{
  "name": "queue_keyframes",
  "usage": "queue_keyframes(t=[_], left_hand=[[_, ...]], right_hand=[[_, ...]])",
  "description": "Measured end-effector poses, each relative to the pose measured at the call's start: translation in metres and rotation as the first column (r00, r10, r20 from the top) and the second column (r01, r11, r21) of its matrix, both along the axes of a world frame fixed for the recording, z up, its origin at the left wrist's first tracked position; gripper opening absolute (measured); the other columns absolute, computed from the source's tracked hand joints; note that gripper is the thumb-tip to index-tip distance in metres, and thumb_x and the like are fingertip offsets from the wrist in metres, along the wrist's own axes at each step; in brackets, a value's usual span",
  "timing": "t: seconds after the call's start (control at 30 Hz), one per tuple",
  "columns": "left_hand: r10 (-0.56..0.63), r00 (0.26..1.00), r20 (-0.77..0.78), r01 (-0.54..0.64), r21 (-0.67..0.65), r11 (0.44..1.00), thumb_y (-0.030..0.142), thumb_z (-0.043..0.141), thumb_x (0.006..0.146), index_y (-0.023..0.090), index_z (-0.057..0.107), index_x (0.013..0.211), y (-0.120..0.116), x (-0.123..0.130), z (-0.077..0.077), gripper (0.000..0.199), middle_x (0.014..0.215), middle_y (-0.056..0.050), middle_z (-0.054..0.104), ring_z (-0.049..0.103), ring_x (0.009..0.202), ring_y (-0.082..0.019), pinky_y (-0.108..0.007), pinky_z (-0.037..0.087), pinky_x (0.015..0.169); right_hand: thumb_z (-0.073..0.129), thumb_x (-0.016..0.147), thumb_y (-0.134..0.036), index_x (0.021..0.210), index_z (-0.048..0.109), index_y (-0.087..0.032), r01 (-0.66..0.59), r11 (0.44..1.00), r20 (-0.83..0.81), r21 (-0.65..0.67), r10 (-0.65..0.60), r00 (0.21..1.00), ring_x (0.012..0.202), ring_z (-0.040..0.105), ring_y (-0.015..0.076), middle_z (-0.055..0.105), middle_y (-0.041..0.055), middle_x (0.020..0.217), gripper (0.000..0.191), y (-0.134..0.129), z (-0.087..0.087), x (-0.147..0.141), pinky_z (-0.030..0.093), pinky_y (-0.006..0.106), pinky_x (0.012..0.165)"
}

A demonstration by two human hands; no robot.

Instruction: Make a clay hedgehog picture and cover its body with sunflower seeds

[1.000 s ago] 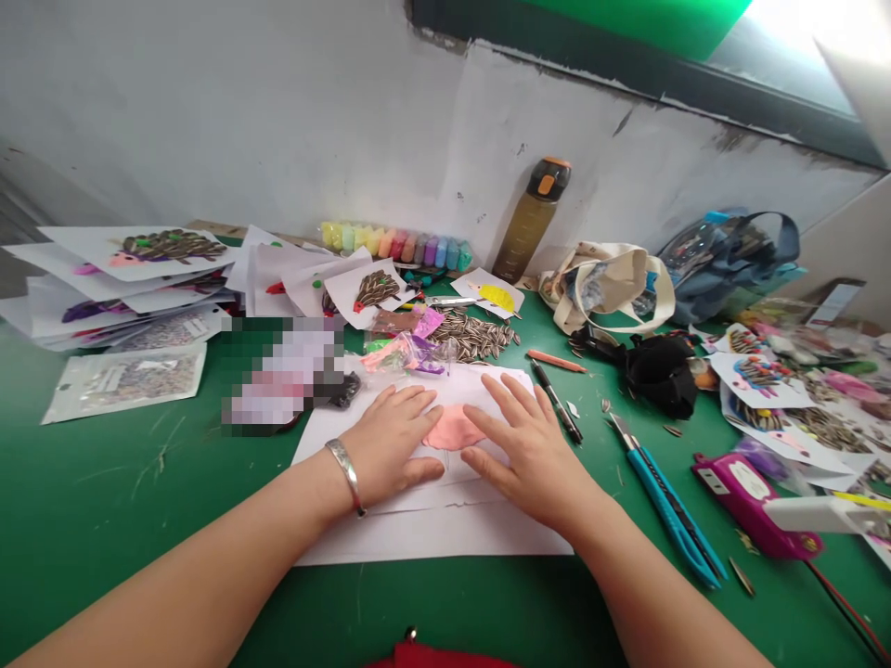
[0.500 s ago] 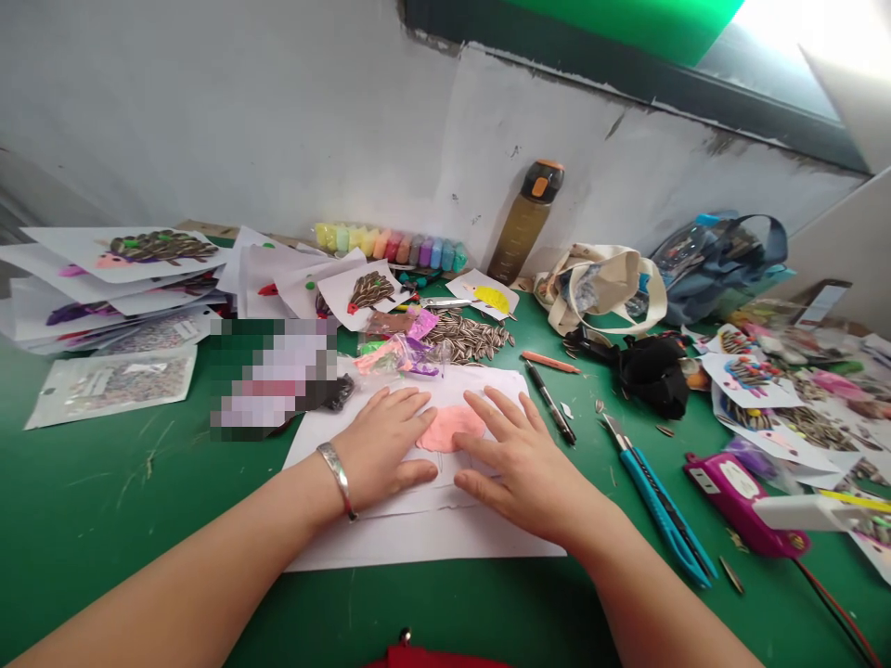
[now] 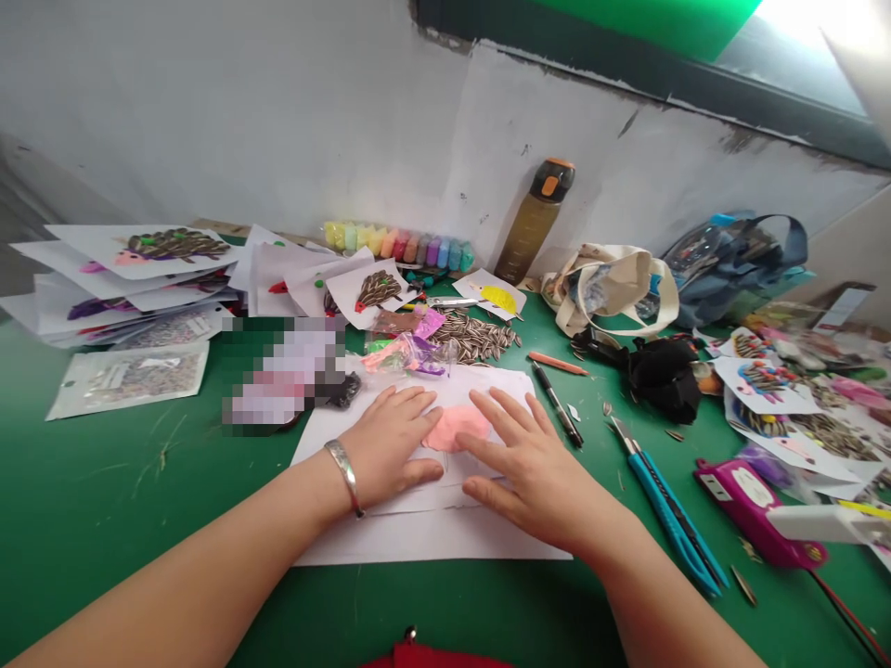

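A flattened patch of pink clay (image 3: 445, 429) lies on white paper (image 3: 418, 538) in the middle of the green table. My left hand (image 3: 390, 445), with a silver bangle at the wrist, rests palm down on the paper, fingers spread, its fingertips at the clay's left edge. From the right, my right hand (image 3: 525, 455) reaches over the paper with fingers apart, one fingertip touching the clay's lower right part. Neither hand holds anything. Faint drawn lines show on the paper below the clay.
Sunflower seeds (image 3: 477, 336) and clay packets (image 3: 404, 353) lie behind the paper. A pen (image 3: 557, 404), a blue cutter (image 3: 668, 510) and a magenta device (image 3: 755, 510) are on the right. Behind stand a bottle (image 3: 535, 223) and a cloth bag (image 3: 605, 288); stacked pictures (image 3: 139, 269) are at left.
The whole view has shifted slightly, so things appear a little further right. My right hand's fingers have moved slightly over the clay; my left hand looks nearly unchanged.
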State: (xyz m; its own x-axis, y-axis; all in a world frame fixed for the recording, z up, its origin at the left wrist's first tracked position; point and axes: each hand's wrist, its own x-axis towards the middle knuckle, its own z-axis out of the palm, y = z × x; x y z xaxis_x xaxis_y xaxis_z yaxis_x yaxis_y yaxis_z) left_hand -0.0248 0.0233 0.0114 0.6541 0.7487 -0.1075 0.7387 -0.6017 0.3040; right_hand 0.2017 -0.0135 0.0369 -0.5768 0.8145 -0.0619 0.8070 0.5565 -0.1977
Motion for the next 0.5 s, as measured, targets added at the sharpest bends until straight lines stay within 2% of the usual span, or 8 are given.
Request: queue_keyframes(t=[0.1, 0.2, 0.37, 0.5], left_hand=[[0.009, 1.0, 0.006, -0.009, -0.008, 1.0, 0.046, 0.06, 0.082, 0.016, 0.048, 0.134, -0.0002, -0.0008, -0.0007, 0.061, 0.147, -0.016, 0.04, 0.03, 0.138, -0.035, -0.056, 0.021, 0.112], [0.003, 1.0, 0.013, -0.003, 0.001, 1.0, 0.047, 0.061, 0.082, 0.016, 0.049, 0.133, -0.0001, -0.0009, -0.0008, 0.061, 0.146, -0.016, 0.041, 0.031, 0.137, -0.035, -0.056, 0.022, 0.112], [0.009, 1.0, 0.002, -0.009, -0.015, 1.0, 0.046, 0.06, 0.082, 0.016, 0.048, 0.134, 0.0001, -0.0004, 0.0004, 0.061, 0.148, -0.016, 0.039, 0.029, 0.139, -0.034, -0.056, 0.02, 0.113], [0.008, 1.0, -0.019, -0.008, -0.025, 1.0, 0.048, 0.059, 0.083, 0.016, 0.046, 0.136, 0.0, -0.0002, 0.0019, 0.063, 0.149, -0.016, 0.037, 0.028, 0.139, -0.034, -0.056, 0.019, 0.113]], right_hand=[[0.043, 0.093, -0.053, 0.123, 0.058, -0.037, -0.009, 1.0, 0.012, -0.029, 0.009, 1.0, 0.143, 0.016, 0.0348, 0.026, 0.0028, 0.155, 0.038, 0.0, 0.0008, -0.0004, 0.014, 0.066, 0.11], [0.043, 0.093, -0.051, 0.123, 0.059, -0.035, 0.003, 1.0, 0.006, 0.004, -0.003, 1.0, 0.144, 0.013, 0.0345, 0.023, 0.0034, 0.157, 0.037, -0.0002, 0.0018, -0.0006, 0.012, 0.065, 0.111], [0.045, 0.093, -0.048, 0.117, 0.062, -0.035, -0.02, 1.0, 0.004, -0.017, 0.02, 1.0, 0.143, 0.015, 0.035, 0.03, 0.0037, 0.154, 0.032, -0.0001, 0.0018, -0.0003, 0.013, 0.067, 0.11], [0.043, 0.094, -0.048, 0.116, 0.063, -0.034, -0.006, 1.0, -0.022, 0.008, 0.006, 1.0, 0.144, 0.014, 0.0343, 0.029, 0.0038, 0.154, 0.033, 0.0001, 0.0025, 0.0002, 0.011, 0.066, 0.11]])
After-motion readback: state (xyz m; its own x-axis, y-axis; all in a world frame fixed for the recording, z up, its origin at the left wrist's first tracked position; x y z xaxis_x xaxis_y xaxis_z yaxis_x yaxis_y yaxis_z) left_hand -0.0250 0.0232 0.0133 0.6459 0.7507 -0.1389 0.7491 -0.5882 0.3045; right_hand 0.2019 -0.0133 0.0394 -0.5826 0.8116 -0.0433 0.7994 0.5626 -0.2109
